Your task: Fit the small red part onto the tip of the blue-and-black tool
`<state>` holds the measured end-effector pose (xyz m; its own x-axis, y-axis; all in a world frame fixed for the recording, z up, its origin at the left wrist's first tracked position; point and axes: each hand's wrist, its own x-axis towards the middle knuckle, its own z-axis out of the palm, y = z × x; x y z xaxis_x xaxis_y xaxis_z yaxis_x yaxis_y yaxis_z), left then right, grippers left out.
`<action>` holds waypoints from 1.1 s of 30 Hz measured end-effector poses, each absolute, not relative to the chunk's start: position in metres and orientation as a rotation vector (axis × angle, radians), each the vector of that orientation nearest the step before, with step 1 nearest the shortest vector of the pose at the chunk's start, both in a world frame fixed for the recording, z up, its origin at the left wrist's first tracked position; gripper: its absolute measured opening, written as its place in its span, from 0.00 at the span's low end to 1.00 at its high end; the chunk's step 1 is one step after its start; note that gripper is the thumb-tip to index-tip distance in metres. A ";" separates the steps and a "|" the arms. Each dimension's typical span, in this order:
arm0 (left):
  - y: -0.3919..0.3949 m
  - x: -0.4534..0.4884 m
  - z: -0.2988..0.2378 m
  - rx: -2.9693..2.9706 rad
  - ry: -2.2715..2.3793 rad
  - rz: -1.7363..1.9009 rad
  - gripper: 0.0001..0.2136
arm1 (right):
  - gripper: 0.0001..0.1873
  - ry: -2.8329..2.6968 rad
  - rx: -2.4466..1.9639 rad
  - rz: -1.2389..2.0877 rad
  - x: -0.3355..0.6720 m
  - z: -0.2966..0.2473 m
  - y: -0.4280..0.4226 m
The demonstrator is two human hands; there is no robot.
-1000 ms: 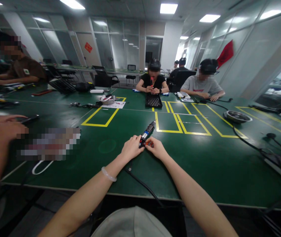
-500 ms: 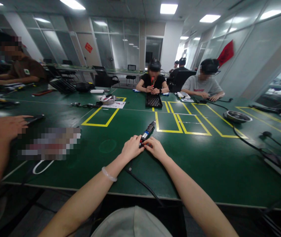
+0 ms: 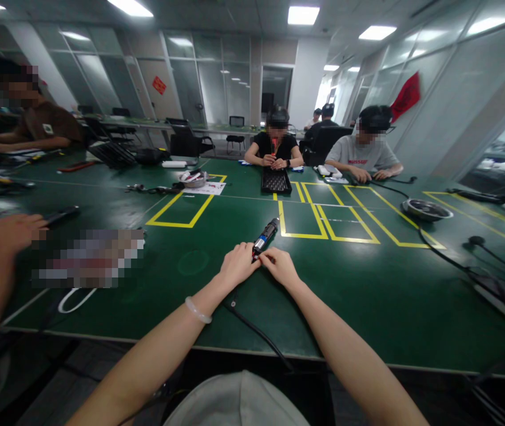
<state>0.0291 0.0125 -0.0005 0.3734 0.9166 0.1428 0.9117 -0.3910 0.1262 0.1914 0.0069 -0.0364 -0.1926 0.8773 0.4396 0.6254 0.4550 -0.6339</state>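
Note:
A slim black tool with a blue and silver middle and a thin metal tip, which looks like an electric screwdriver point(image 3: 264, 236), lies on the green table, tip pointing away to the right. My left hand point(image 3: 238, 262) is closed around its near end. Pinched together, the fingers of my right hand point(image 3: 281, 266) touch that same end, where a bit of red shows. What the right fingertips hold is hidden. A black cable point(image 3: 256, 330) runs from below my left wrist over the near table edge.
Yellow tape frames point(image 3: 303, 235) mark the table beyond the tool. A co-worker's hand point(image 3: 7, 231) and a pixelated flat item point(image 3: 92, 257) are at left. Opposite, a person works over a black tray point(image 3: 276, 181). A round metal-rimmed object point(image 3: 427, 209) and cables lie at right.
My right fingers have drawn closer together at the tool's near end. My left hand keeps its hold. At left, the co-worker's hand has shifted slightly.

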 end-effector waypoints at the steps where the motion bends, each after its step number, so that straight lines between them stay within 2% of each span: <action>1: 0.013 0.031 -0.001 2.572 1.732 0.290 0.18 | 0.09 -1.902 -1.258 0.413 0.192 -0.037 0.007; 10: 0.024 0.032 0.002 2.472 1.713 0.198 0.21 | 0.17 -1.658 -1.225 0.574 0.202 -0.045 0.015; 18: 0.025 -0.001 0.007 2.420 1.746 0.147 0.23 | 0.17 -1.690 -1.224 0.582 0.207 -0.046 0.014; 33: 0.059 -0.141 0.007 2.054 2.200 0.080 0.32 | 0.11 -1.782 -1.263 0.554 0.207 -0.049 0.014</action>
